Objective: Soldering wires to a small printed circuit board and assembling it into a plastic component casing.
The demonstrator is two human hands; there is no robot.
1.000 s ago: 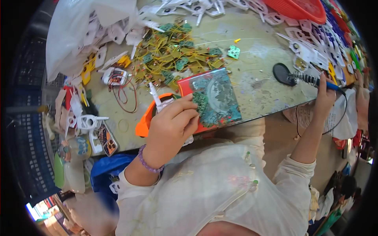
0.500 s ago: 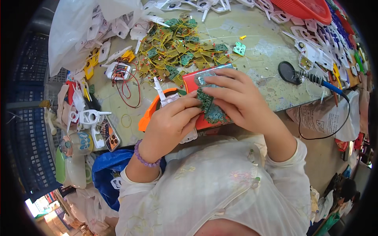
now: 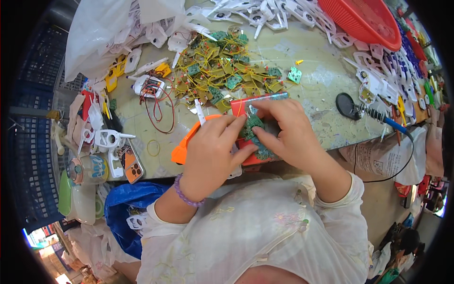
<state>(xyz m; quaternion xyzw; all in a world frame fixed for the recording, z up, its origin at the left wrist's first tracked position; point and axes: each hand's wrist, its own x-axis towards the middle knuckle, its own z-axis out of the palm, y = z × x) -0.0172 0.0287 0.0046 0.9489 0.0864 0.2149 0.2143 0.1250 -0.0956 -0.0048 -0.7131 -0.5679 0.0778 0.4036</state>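
A small green circuit board (image 3: 253,124) is pinched between the fingertips of my two hands, over a red box (image 3: 237,108) at the front edge of the table. My left hand (image 3: 210,146), closed, comes to the board's left side. My right hand (image 3: 289,130) holds its right side with thumb and fingers, partly covering it. Beneath the board lies a rough grey-green piece (image 3: 263,152), mostly hidden. Beside my left hand are an orange plastic part (image 3: 181,152) and a white plastic piece (image 3: 200,112), both partly covered by the hand.
Beyond my hands spreads a heap of circuit boards with yellow wires (image 3: 227,71). A soldering iron (image 3: 390,122) rests in its coil stand at right. White plastic shells (image 3: 298,19) and a red basket (image 3: 362,21) lie at the back. A phone (image 3: 132,165) sits at left.
My right fingers have curled in around the board, and my left hand has turned, its thumb now stretched below the board. The whole view has shifted slightly.
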